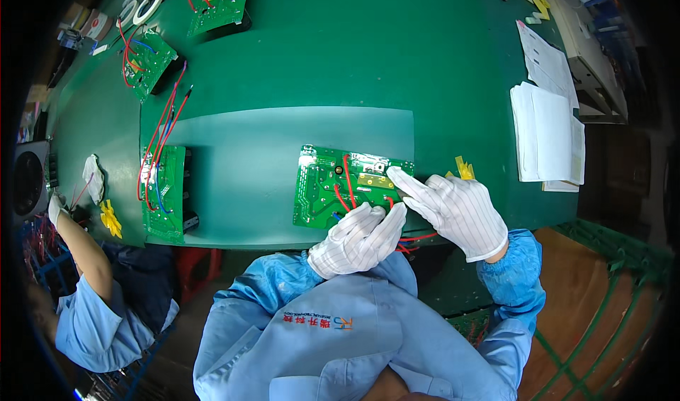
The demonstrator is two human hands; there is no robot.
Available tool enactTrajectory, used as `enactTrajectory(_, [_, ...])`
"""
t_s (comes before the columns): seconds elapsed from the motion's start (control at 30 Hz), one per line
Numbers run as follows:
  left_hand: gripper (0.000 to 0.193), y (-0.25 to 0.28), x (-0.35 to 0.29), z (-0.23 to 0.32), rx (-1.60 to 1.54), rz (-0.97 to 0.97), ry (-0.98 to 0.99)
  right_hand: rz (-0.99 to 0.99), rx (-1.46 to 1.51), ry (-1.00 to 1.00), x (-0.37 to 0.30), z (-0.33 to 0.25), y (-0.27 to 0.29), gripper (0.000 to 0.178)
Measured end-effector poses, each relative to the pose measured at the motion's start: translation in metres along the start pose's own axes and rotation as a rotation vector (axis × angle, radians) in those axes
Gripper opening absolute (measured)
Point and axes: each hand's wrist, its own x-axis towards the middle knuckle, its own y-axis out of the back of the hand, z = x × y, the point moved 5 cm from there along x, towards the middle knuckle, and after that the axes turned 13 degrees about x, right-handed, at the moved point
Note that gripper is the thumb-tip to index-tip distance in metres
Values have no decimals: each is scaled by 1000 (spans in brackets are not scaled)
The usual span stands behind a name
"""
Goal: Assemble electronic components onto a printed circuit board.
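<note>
A green circuit board (306, 199) lies on the translucent sheet near the table's front edge, solder side up, with red wires (348, 178) and a short blue one rising from it. My left hand (356, 239), in a white striped glove, is closed at the board's front edge, its fingertips beside the wire ends. Whatever it pinches is hidden by the fingers. From the right, my gloved right hand (460, 213) reaches over the board's right edge. Its fingers are pressed together near a yellowish strip (375, 181) on the board, and I cannot make out what they hold.
Another wired circuit board (164, 203) rests at the sheet's left; more boards (149, 65) sit at the far left. Yellow tape pieces (464, 167) stick up beside my right hand. Paper stacks (542, 132) lie at right. A co-worker's arm (85, 249) is at left.
</note>
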Motion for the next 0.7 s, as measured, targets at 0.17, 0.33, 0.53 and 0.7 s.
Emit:
enactTrajectory(0.17, [31, 0, -3, -1, -81, -1, 46, 15, -102, 65, 1, 0, -10, 54])
enactTrajectory(0.33, [38, 1, -1, -4, -150, 25, 67, 145, -114, 166, 3, 3, -12, 47])
enactTrajectory(0.53, [41, 2, -1, -6, -171, 56, 81, 214, -182, 228, 11, -8, 5, 43])
enactTrajectory(0.7, [41, 5, 3, -7, -136, 11, 20, 317, -81, 227, 25, -19, 24, 44])
